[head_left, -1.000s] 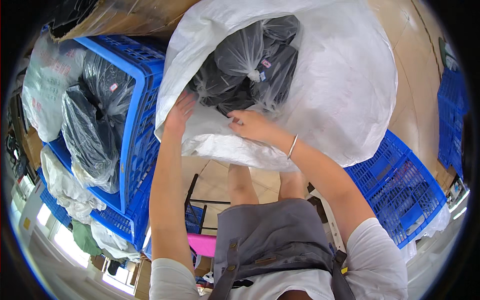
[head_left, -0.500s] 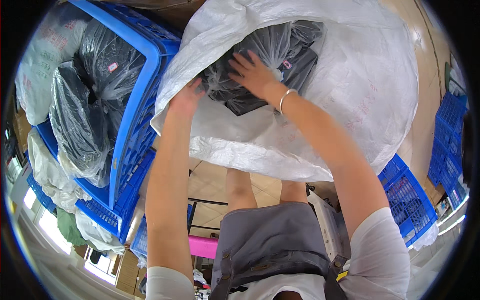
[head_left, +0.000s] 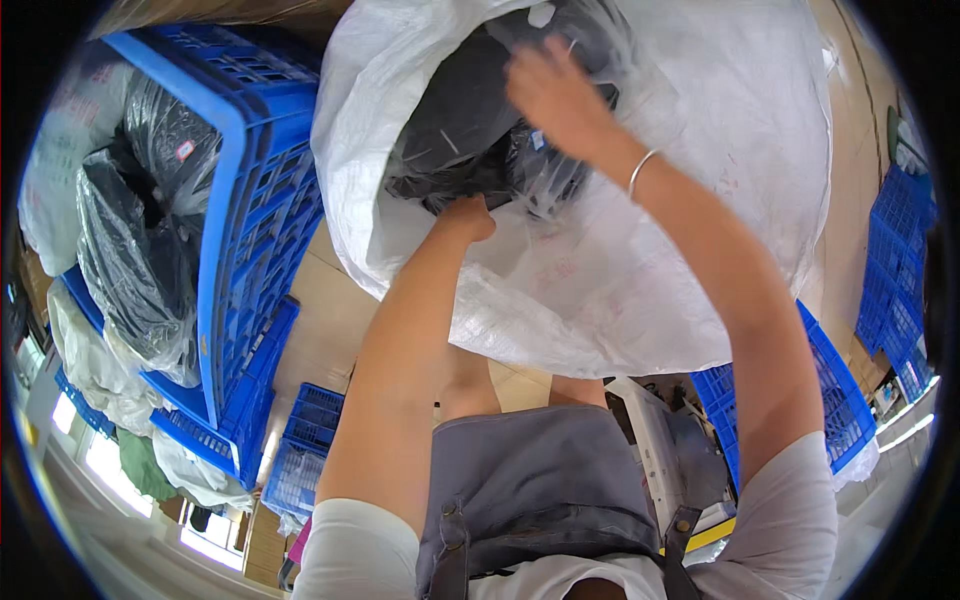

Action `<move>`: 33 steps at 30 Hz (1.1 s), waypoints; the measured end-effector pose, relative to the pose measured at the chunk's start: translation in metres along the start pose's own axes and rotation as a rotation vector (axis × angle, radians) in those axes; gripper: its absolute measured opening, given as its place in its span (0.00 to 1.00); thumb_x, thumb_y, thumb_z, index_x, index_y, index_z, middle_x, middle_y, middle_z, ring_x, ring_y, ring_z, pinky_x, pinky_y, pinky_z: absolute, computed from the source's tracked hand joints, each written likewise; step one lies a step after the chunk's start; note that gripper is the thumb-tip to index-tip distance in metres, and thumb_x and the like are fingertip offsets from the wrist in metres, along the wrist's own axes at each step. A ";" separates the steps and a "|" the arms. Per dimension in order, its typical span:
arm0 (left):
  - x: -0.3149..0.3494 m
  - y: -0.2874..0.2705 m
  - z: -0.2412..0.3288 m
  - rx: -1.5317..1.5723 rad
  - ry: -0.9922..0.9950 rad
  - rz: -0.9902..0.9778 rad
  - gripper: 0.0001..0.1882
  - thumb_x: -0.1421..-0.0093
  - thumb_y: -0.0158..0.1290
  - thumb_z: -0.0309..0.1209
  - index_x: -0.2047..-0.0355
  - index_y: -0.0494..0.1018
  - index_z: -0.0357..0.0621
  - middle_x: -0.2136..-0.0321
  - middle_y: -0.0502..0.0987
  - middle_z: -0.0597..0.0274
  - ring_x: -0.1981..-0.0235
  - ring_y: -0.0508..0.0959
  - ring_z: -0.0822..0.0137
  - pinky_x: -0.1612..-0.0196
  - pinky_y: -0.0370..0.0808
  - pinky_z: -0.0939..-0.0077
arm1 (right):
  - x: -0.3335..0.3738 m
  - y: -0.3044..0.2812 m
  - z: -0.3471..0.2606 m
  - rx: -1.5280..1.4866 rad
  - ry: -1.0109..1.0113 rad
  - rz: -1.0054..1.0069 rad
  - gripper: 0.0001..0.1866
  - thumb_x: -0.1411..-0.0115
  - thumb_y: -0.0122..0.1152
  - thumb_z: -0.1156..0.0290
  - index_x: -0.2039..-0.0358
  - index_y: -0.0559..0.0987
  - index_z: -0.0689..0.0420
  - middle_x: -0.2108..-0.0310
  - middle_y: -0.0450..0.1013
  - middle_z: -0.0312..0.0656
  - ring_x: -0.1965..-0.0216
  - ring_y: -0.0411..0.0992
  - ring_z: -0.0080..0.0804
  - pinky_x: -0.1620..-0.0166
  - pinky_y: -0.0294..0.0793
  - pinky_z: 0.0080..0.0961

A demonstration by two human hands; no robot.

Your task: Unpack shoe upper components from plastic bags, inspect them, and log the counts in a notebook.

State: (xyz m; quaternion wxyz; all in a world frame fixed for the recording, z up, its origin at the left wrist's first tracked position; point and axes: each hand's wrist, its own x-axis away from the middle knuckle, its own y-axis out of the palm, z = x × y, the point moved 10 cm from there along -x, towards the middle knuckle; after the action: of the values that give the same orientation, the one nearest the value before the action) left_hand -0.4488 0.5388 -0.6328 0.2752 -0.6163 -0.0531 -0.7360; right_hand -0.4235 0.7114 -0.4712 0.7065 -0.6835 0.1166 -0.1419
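Note:
A large white woven sack (head_left: 740, 130) gapes open in front of me, with dark goods in clear plastic bags (head_left: 545, 165) inside. Reaching into its mouth, my left hand (head_left: 470, 218) is closed beside the lower part of the dark bundle; what it grips is hidden. Farther in, my right hand (head_left: 560, 100), a ring on one finger and a bracelet at the wrist, is over the dark grey fabric (head_left: 455, 110). Motion blurs its fingers, so their hold is unclear. A white tag (head_left: 541, 14) shows near the sack's far edge.
At left, a tall blue plastic crate (head_left: 235, 200) holds plastic-wrapped dark goods (head_left: 140, 250). More blue crates stand lower left (head_left: 310, 430) and at right (head_left: 830, 390). Another stack of blue crates (head_left: 895, 280) is at the far right. A white boxy object (head_left: 650, 440) stands by my legs.
My left hand has moved right and down from the sack's left rim, its fingers now closed. My right hand has moved up and right. The dark bundle has shifted, showing more grey fabric.

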 end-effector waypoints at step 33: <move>0.052 -0.204 -0.043 -0.068 -0.075 0.936 0.14 0.47 0.49 0.41 0.63 0.77 0.52 0.65 0.78 0.60 0.62 0.77 0.58 0.59 0.71 0.67 | 0.129 0.108 -0.028 -0.716 0.411 -0.455 0.17 0.48 0.49 0.73 0.56 0.71 0.62 0.58 0.70 0.50 0.58 0.71 0.42 0.61 0.72 0.33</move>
State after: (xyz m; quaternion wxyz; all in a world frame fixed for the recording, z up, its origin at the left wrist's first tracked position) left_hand -0.5876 0.6750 -0.5408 0.5552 -0.6087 0.2447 -0.5112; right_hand -0.3089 0.6417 -0.5765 0.3397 -0.8499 0.1431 -0.3765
